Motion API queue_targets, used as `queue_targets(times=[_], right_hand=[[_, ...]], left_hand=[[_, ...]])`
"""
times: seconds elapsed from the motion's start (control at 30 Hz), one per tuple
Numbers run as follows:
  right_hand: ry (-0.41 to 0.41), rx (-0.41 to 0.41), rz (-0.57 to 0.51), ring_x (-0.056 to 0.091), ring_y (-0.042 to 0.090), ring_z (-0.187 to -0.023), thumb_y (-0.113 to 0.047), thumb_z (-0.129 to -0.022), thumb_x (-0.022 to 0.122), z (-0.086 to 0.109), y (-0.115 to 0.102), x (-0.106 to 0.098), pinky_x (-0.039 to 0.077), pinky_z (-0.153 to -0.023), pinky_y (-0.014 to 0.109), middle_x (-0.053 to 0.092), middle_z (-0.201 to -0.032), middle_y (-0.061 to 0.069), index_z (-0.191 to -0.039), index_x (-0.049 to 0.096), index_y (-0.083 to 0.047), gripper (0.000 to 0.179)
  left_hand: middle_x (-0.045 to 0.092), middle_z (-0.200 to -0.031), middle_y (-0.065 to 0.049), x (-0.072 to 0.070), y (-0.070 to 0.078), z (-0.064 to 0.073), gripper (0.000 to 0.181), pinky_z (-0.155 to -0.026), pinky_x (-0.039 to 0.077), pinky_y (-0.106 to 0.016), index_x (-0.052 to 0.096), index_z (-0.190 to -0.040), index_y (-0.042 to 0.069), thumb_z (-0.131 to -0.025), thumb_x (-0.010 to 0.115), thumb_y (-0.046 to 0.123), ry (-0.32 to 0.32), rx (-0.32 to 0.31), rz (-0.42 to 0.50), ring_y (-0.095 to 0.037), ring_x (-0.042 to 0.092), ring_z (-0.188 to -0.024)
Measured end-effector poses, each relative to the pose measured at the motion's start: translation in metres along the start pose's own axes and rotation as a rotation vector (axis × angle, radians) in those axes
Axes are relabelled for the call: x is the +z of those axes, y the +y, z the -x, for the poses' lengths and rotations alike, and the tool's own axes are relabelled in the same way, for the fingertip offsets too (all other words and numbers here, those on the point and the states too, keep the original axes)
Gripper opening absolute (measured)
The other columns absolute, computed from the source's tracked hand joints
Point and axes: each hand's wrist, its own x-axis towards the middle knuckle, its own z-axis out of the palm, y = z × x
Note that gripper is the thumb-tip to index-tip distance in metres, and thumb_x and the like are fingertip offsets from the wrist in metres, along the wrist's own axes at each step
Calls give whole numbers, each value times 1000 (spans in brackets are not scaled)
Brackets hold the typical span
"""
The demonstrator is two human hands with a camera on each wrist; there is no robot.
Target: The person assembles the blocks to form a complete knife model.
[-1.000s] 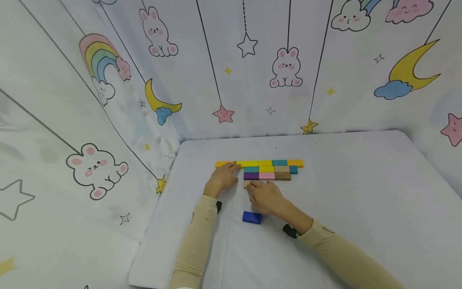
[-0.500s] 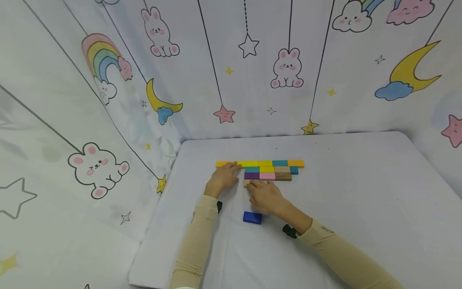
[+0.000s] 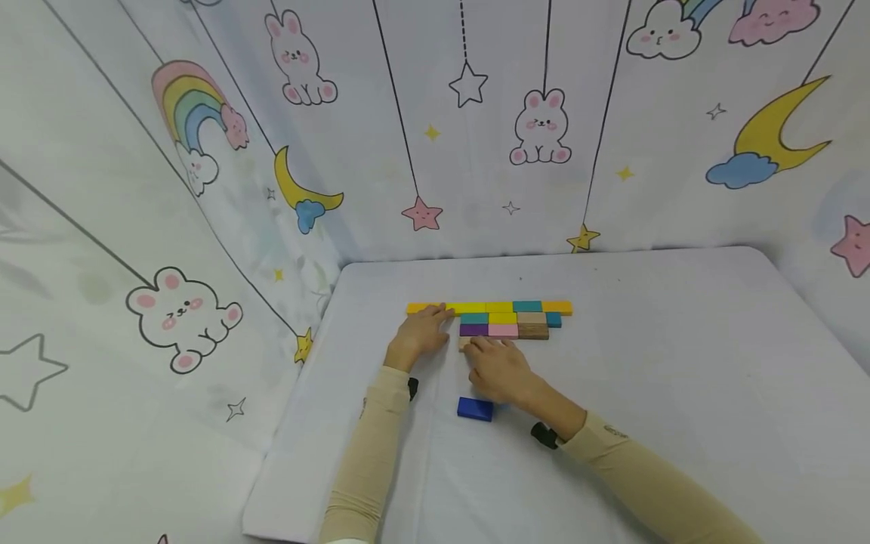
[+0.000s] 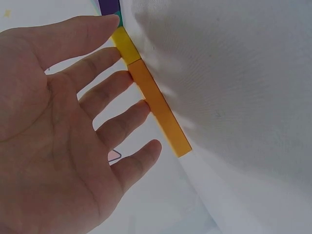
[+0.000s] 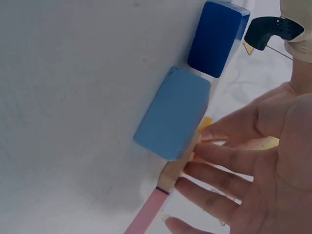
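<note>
My left hand (image 3: 421, 332) lies at the left part of the block layout. In the left wrist view its fingers are spread and fairly straight, with fingertips touching a yellow block (image 4: 126, 45) and an orange block (image 4: 161, 109). My right hand (image 3: 501, 372) rests at the near row, on a light wooden block (image 3: 465, 344) that it mostly covers. The right wrist view has its thumb and extended fingers touching that block's side. A light blue block (image 5: 174, 113) lies near these fingers, mostly hidden by the hand in the head view. Close by is a dark blue block (image 3: 475, 409).
Behind the hands, rows of blocks lie side by side: a teal block (image 3: 527, 307), a purple block (image 3: 473, 330), a pink block (image 3: 503, 331) and a brown wooden block (image 3: 533, 332) among them. The white table (image 3: 646, 340) meets a patterned curtain (image 3: 476, 174) at the back.
</note>
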Motion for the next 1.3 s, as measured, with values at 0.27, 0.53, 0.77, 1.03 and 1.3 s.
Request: queue_targets(times=[0.27, 0.53, 0.77, 1.03, 1.3], right_hand=[[-15, 32, -39, 44, 34, -147, -29, -101, 64, 3, -5, -3, 31, -121, 63, 51, -156, 14, -146, 58, -6, 51], [-33, 28, -32, 42, 37, -148, -28, -99, 67, 21, -13, -7, 30, -121, 66, 46, -159, 18, -143, 61, -5, 51], [-33, -23, -34, 55, 32, -137, -27, -97, 70, 45, -31, -19, 36, -118, 63, 61, -144, 13, -131, 70, -7, 40], [-60, -22, -25, 61, 29, -129, -31, -97, 70, 69, -44, -22, 39, -117, 62, 67, -135, 10, -126, 72, -7, 38], [-93, -60, 8, 64, 26, -125, -35, -98, 69, 82, -55, -24, 40, -116, 61, 71, -128, 9, -122, 74, -6, 38]], left_hand=[[34, -169, -3, 1, -3, -1, 56, -124, 34, -47, 45, -160, 22, -106, 60, 28, 2, 10, -5, -27, 36, -153], [34, -169, -2, -1, -1, -1, 57, -125, 31, -46, 44, -161, 22, -106, 59, 29, 4, 8, -11, -26, 35, -154], [33, -169, -2, -1, -1, -1, 57, -126, 30, -45, 44, -161, 23, -106, 59, 28, 0, -1, -7, -26, 34, -154], [34, -169, -2, 3, 0, -3, 57, -125, 32, -46, 45, -160, 23, -106, 60, 28, 8, 10, -14, -26, 35, -154], [34, -169, -1, -1, 1, 1, 56, -126, 30, -46, 45, -160, 22, -106, 58, 26, 1, -8, 18, -26, 33, -155]])
